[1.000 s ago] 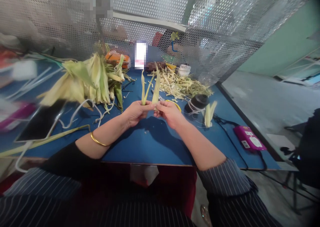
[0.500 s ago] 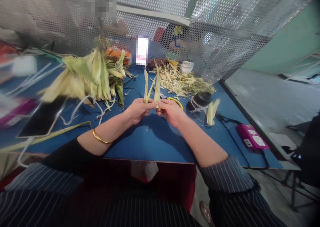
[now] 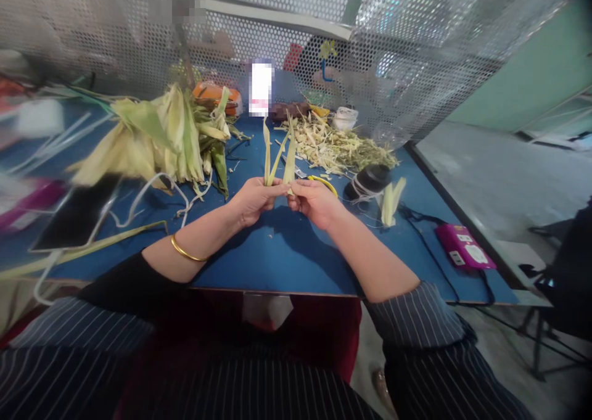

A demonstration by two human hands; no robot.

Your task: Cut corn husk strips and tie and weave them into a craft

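Note:
My left hand (image 3: 259, 199) is closed around the lower ends of narrow, pale green corn husk strips (image 3: 267, 155) that stand upright. Against its thumb, my right hand (image 3: 315, 201) pinches the base of a wider corn husk strip (image 3: 290, 161) between thumb and fingers. The fingertips of both hands meet above the blue table (image 3: 272, 266), and the husk's bottom end is partly hidden by them. Just behind the right hand lie scissors with yellow handles (image 3: 324, 184), half covered by it. A black spool of thread (image 3: 369, 182) and a small folded husk piece (image 3: 392, 202) are to its right.
A big heap of corn husks (image 3: 171, 139) lies at the left, near a dark phone-like device (image 3: 78, 213) and white cables. Shredded husk (image 3: 328, 142) is piled behind my hands. A magenta power box (image 3: 465, 246) with black cords sits right. A perforated screen (image 3: 277, 37) stands at the back.
The view has shifted slightly. Both hands keep the same grip on the husk strips, fingertips together, with hardly any movement.

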